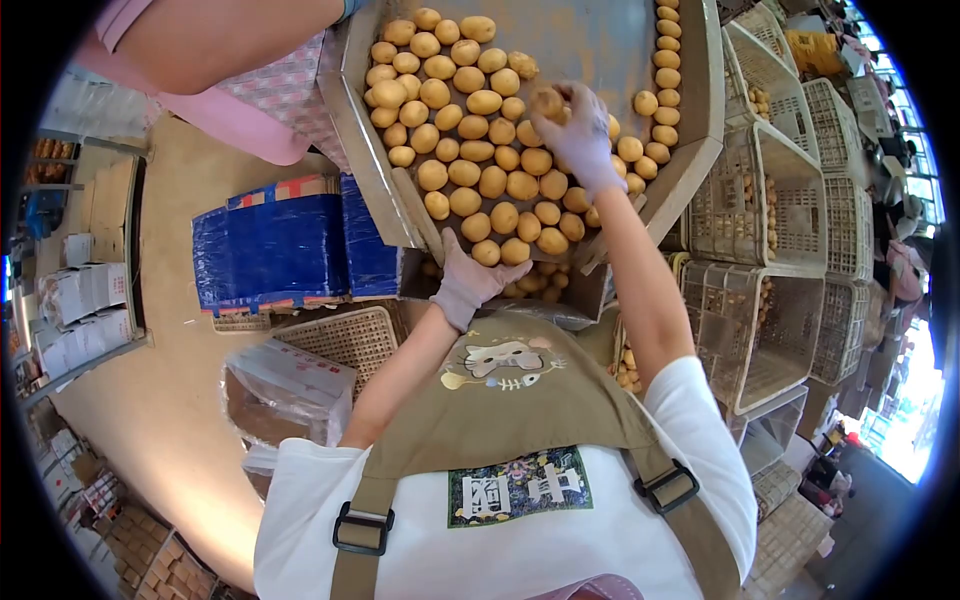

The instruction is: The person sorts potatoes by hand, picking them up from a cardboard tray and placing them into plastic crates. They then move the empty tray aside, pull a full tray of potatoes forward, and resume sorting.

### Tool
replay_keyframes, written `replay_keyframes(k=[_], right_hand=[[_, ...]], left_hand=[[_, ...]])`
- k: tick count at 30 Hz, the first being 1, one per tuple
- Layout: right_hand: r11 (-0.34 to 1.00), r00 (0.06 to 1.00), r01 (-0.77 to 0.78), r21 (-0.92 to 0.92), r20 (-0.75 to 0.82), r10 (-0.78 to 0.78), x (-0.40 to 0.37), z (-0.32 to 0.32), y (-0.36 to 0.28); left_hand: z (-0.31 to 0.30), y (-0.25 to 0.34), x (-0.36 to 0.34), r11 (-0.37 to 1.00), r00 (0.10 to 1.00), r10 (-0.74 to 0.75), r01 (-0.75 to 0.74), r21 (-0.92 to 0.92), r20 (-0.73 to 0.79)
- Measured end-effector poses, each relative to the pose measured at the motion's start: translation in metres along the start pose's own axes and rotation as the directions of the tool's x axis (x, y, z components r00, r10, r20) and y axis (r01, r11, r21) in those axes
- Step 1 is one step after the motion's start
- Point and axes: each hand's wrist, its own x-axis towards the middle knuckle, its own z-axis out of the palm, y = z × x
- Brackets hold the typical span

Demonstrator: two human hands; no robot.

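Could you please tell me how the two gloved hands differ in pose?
The left gloved hand sits at the narrow end of the grey tray with its thumb spread, while the right gloved hand reaches over the round yellow potatoes. The left holds no potato; the right pinches one. Both gloves are pale.

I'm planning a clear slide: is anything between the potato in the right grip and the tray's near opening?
Yes: loose potatoes cover the tray between the held potato and that opening, and the left grip reaches partly across it.

R hand (578, 133) fwd, curled, L hand (474, 280) splayed
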Motion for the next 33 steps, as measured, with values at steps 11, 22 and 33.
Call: replay_keyframes(k=[11,22,33], right_hand=[[0.877,0.770,-0.136,-0.461,-0.606,-0.199,0.001,-0.185,0.115],[0.950,0.840,0.258,-0.174,0.526,-0.132,-0.146,-0.077,0.005],[0.888,0.912,0.346,-0.304,0.332,-0.242,-0.141,-0.022,-0.008]], left_hand=[[0.001,0.003,-0.002,0.987,0.990,-0.058,0.038,0.154,0.126],[-0.004,0.004,-0.004,0.981,0.992,-0.071,0.050,0.185,0.106],[0.000,0.002,-0.010,0.968,0.977,0.068,-0.016,0.251,-0.201]])
